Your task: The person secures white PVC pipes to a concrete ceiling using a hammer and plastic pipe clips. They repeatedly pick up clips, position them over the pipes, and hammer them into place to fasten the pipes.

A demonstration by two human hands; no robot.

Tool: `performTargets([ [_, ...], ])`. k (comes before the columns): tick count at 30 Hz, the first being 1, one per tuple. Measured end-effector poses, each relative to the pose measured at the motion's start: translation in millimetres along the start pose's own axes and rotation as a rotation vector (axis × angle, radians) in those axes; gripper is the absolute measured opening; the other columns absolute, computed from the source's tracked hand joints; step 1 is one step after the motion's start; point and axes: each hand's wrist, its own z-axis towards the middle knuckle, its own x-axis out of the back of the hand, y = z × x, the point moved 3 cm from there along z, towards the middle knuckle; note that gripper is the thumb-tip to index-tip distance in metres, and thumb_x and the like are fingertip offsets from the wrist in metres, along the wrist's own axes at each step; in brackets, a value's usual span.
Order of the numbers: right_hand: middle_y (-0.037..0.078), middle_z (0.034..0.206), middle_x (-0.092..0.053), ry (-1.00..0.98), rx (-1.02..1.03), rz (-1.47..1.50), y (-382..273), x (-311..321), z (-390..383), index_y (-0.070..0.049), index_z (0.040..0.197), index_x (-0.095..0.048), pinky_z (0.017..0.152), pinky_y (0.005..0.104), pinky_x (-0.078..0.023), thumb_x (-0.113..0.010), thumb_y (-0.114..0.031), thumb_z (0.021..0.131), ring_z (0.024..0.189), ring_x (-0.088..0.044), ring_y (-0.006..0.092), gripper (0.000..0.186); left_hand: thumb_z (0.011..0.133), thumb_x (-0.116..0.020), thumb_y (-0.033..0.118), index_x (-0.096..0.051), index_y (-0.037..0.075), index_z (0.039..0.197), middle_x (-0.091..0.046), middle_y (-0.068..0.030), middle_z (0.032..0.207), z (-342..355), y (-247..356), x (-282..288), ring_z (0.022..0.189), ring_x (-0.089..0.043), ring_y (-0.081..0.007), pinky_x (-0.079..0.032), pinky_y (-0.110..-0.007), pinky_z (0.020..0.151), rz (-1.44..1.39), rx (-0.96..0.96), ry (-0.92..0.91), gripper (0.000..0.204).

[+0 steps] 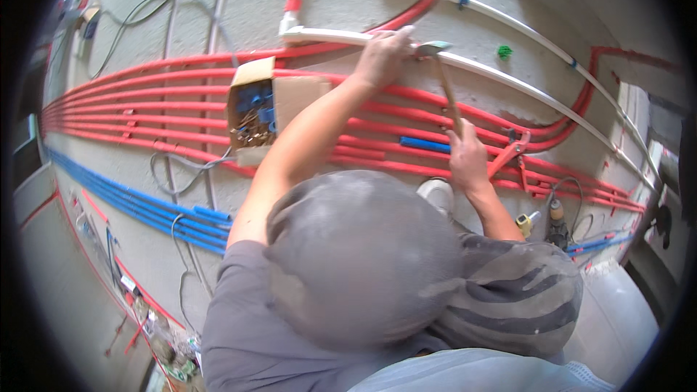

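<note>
My left hand is closed at the lower white pipe, its fingertips pinched around something small that I cannot make out, right beside the head of a hammer. My right hand grips the hammer's wooden handle low down, over red pipes running along the grey concrete surface. Left of my arms sits an open cardboard box holding blue fittings and small metal pieces. Red-handled pliers or cutters lie right of my right hand, and a short blue pipe lies among the red ones.
Blue pipes run at the lower left, with loose grey cable. A power tool is at the right. Another white pipe crosses above. My knees and a light shoe are below my hands. A green piece sits up right.
</note>
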Motion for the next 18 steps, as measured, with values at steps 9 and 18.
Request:
performTargets([
  [9,0.028,0.112,-0.075,-0.043,0.022,0.082,-17.6,-2.5,1.3,-0.003,0.139,-0.06,0.084,0.0547,-0.058,-0.06,-0.019,0.112,0.104,-0.074,0.0482,0.031,0.083,-0.069,-0.005,-0.073,0.0,0.121,-0.076,-0.0215,0.111,-45.8,59.9,147.1,0.107,-0.071,-0.0409,-0.056,-0.047,0.097,0.192,-0.029,0.192,0.039],
  [18,0.019,0.098,-0.073,-0.068,0.075,0.224,-59.7,-12.0,5.6,0.001,0.133,-0.064,0.081,0.0405,-0.055,-0.063,-0.023,0.11,0.09,-0.072,0.0244,0.033,0.086,-0.073,0.012,-0.074,0.004,0.104,-0.074,-0.0161,0.103,-187.3,34.1,288.4,0.102,-0.068,-0.0373,-0.054,-0.051,0.092,0.865,0.561,-0.213,0.019],
])
